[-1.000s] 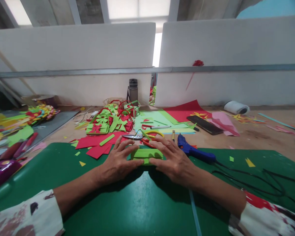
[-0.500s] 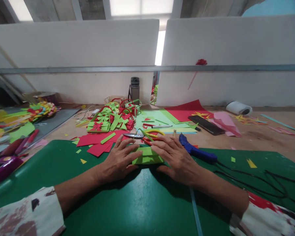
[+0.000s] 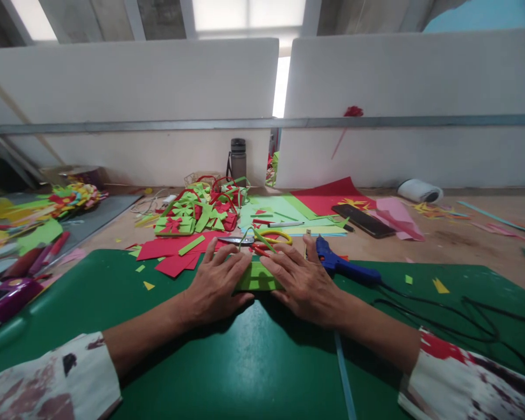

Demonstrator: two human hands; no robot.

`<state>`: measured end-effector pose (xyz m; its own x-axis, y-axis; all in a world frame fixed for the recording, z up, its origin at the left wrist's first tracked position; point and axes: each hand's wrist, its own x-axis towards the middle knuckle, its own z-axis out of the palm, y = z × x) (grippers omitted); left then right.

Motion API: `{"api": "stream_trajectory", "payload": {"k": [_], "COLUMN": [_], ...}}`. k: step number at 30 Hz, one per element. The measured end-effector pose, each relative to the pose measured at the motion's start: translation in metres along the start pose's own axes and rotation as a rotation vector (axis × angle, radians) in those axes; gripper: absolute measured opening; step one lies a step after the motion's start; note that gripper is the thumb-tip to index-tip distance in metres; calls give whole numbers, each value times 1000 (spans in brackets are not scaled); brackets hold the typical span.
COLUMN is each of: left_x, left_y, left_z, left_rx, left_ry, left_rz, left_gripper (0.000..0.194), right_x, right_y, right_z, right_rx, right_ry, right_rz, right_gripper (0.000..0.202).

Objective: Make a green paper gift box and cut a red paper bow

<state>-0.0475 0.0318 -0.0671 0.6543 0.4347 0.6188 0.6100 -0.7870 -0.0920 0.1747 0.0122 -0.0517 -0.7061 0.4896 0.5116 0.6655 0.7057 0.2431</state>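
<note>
A light green folded paper piece [image 3: 259, 277] lies at the middle of the green mat [image 3: 245, 361], between my two hands. My left hand [image 3: 216, 286] grips its left end, fingers on top and thumb at the near edge. On the other end, my right hand [image 3: 304, 286] holds it the same way, its fingertips close to those of the left. Both hands cover the ends of the paper. Just beyond the fingers lie scissors [image 3: 236, 240] with red and yellow loops near them. A blue glue gun [image 3: 354, 269] rests right of my right hand.
Red paper pieces [image 3: 166, 248] and a pile of green and red paper bags [image 3: 192, 213] lie beyond my left hand. Farther back are a dark bottle [image 3: 238, 160], a marker [image 3: 287, 224], a phone [image 3: 363, 221] and a white roll [image 3: 420, 191]. A black cord [image 3: 437, 326] trails right.
My right hand has shifted left, closer to my left hand, and less of the green paper shows between them. The whole view has moved slightly.
</note>
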Motion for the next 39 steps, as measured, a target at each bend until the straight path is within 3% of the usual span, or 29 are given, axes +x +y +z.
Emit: {"api": "stream_trajectory", "payload": {"k": [5, 10, 18, 22, 24, 26, 28, 30, 32, 34, 39], "left_x": [10, 11, 11, 8, 8, 9, 10, 12, 14, 15, 19], "left_y": [12, 15, 17, 11, 6, 3, 3, 7, 12, 18, 25], "left_z": [1, -1, -1, -13, -23, -31, -36, -36, -34, -32, -29], "left_rx": [123, 137, 164, 81, -55, -320, -690, -1094, -1445, -1684, -1864], "left_ry": [33, 62, 60, 191, 294, 291, 174, -12, -159, -225, -138], "left_rz": [-29, -14, 5, 58, -78, -414, -757, -984, -1087, -1099, -1130], "left_gripper": [31, 28, 29, 51, 62, 59, 55, 49, 44, 41, 38], "right_x": [2, 4, 4, 1, -1, -2, -2, -3, -3, -3, -2], "right_y": [-5, -9, -11, -6, -2, 2, 3, 3, 2, 0, -3], "right_z": [-1, 0, 2, -2, -5, -8, -10, -10, -10, -11, -16], "right_rx": [-22, -50, -46, -49, -75, -126, -186, -233, -257, -270, -285], "right_ry": [42, 67, 78, 118, 185, 263, 303, 302, 297, 321, 363], "right_rz": [8, 51, 53, 49, 37, 23, 4, -17, -40, -74, -172], "right_gripper": [36, 38, 31, 38, 39, 36, 34, 33, 32, 29, 28]}}
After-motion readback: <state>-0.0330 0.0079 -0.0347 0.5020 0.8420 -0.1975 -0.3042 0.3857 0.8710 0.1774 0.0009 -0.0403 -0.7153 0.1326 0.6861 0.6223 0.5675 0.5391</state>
